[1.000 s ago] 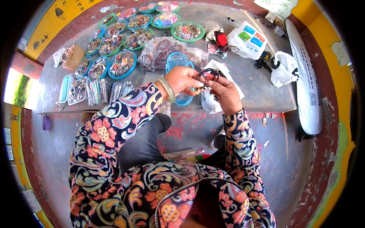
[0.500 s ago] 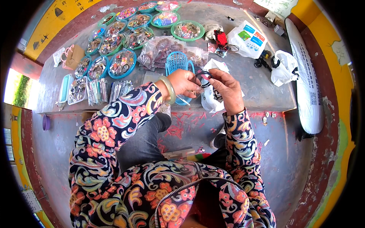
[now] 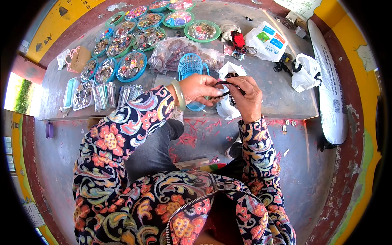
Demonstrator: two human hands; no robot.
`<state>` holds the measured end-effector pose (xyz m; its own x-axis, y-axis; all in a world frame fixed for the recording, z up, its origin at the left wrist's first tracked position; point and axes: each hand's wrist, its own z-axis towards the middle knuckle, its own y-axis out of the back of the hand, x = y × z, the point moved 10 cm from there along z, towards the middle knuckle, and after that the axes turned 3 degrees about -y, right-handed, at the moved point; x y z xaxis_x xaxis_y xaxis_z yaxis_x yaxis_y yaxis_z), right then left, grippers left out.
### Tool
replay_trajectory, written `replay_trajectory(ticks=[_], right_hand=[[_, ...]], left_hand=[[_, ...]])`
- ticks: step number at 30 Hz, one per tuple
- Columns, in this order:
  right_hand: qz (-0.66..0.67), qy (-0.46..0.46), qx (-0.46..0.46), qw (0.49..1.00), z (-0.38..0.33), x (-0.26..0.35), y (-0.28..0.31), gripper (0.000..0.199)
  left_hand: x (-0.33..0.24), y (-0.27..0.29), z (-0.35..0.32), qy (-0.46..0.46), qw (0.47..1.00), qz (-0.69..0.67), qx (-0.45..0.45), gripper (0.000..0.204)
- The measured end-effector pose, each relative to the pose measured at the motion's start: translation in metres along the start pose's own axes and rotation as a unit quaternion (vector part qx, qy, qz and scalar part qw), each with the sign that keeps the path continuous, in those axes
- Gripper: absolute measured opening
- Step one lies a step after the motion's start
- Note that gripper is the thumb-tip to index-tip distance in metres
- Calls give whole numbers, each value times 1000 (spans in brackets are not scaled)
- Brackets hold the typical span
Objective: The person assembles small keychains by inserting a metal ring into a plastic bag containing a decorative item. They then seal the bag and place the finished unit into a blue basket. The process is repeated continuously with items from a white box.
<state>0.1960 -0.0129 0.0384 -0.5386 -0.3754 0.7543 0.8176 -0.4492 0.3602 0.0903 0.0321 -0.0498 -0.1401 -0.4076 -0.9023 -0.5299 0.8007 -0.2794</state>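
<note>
Both hands hold a thin black loop that looks like a hair band [image 3: 223, 83], above the front edge of a grey platform. My left hand [image 3: 195, 88], with a pale bangle at its wrist, pinches one side of it. On the opposite side, the bent fingers and thumb of my right hand [image 3: 247, 94] grip the loop. Under the hands stands a blue plastic basket [image 3: 190, 64], partly hidden by my left hand. A white plastic bag [image 3: 227, 109] with small dark items inside lies open just behind and below my right hand.
Round basins [image 3: 131, 66] of small packaged goods crowd the platform's left and back. Clear bags of dark reddish items [image 3: 176, 52] lie behind the basket. White bags [image 3: 305, 73] sit at the right, beside a long silver-white package [image 3: 328, 81]. Red scraps [image 3: 191, 136] litter the floor.
The black loop has turned and now spans the space between my hands as a thin open ring. A pink strip seen at it earlier no longer shows. My right hand has tilted slightly.
</note>
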Motion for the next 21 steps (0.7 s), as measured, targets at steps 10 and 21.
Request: replay_trajectory(ticks=[10, 21], right_hand=[[-84, 75, -4, 994, 1, 20, -1, 18], [-154, 194, 39, 968, -4, 44, -15, 16]], left_hand=[[-5, 5, -3, -24, 998, -55, -32, 35], [-12, 8, -8, -24, 996, 27, -76, 33]])
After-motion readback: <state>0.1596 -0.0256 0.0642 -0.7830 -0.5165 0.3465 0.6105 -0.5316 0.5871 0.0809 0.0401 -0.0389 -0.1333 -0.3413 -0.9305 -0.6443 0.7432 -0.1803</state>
